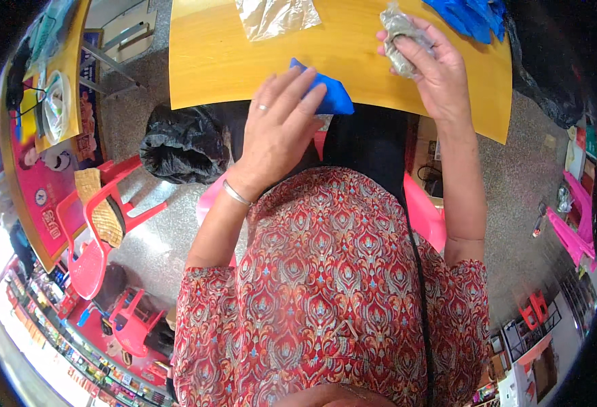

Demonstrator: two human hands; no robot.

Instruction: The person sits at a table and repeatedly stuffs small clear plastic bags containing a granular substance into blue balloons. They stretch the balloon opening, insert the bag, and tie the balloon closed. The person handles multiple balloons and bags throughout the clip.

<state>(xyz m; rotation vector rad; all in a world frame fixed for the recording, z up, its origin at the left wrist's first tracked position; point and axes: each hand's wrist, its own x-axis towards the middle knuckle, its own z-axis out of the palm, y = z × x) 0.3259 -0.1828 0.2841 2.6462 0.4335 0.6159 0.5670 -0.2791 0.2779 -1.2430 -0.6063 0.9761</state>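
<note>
Over the yellow table (353,57), a plastic-wrapped bundle (394,26) is pinched by the right hand (441,74), seemingly being handled, while the blue piece (336,100) at the table's near edge, likely needing steadying next, is partly covered by the left hand (278,122), whose grip cannot be told.

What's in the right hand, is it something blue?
No, the right hand holds a crumpled, greyish plastic packet.

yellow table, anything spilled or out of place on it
No spill shows on the visible part of the yellow table. The blue bundle by the left hand looks slightly odd: it seems to poke past the table's near edge. Otherwise nothing stands out.
</note>
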